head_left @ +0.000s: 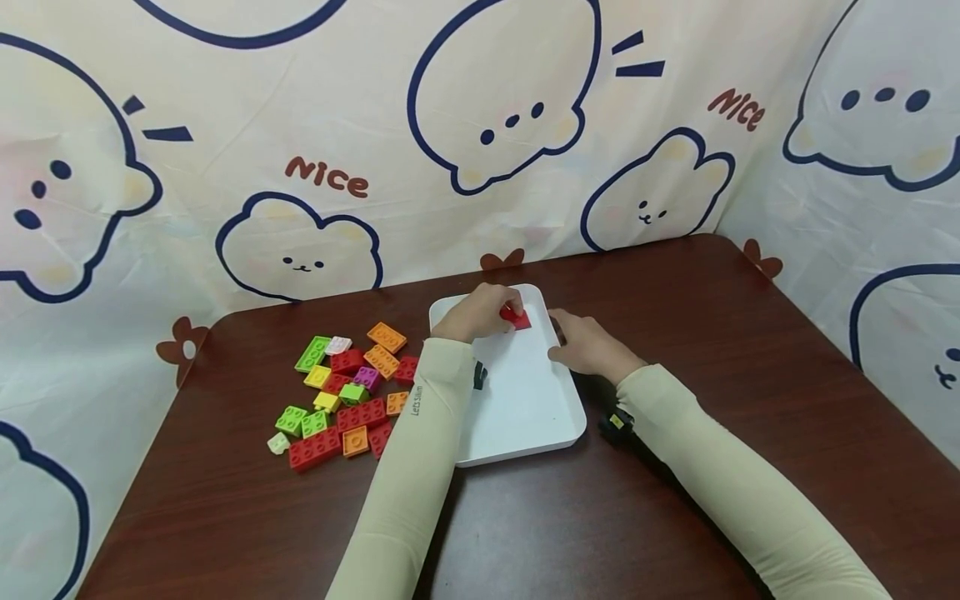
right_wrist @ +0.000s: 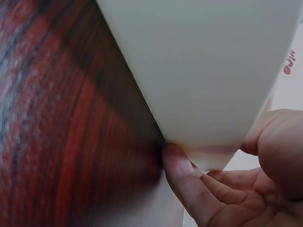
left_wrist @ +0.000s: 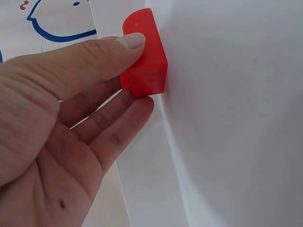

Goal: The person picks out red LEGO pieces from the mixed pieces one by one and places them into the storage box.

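Note:
My left hand (head_left: 480, 312) reaches over the far part of a white tray (head_left: 517, 400) and pinches a red toy brick (head_left: 517, 317). In the left wrist view, the thumb lies on one face of the red brick (left_wrist: 149, 56) and the fingers are behind and below it. One end of the brick is rounded, and it sits right by the tray's inner wall. At the tray's right side, my right hand (head_left: 592, 343) grips the rim. The right wrist view has a fingertip at the lower edge of the tray wall (right_wrist: 203, 71), with the thumb reaching over the top.
Left of the tray, several loose bricks lie in a group, among them a long red brick (head_left: 315, 450), a green one (head_left: 312, 354), a purple one (head_left: 367, 378) and an orange one (head_left: 387, 337). The brown table (head_left: 675, 300) meets a printed cloth (head_left: 480, 217) behind.

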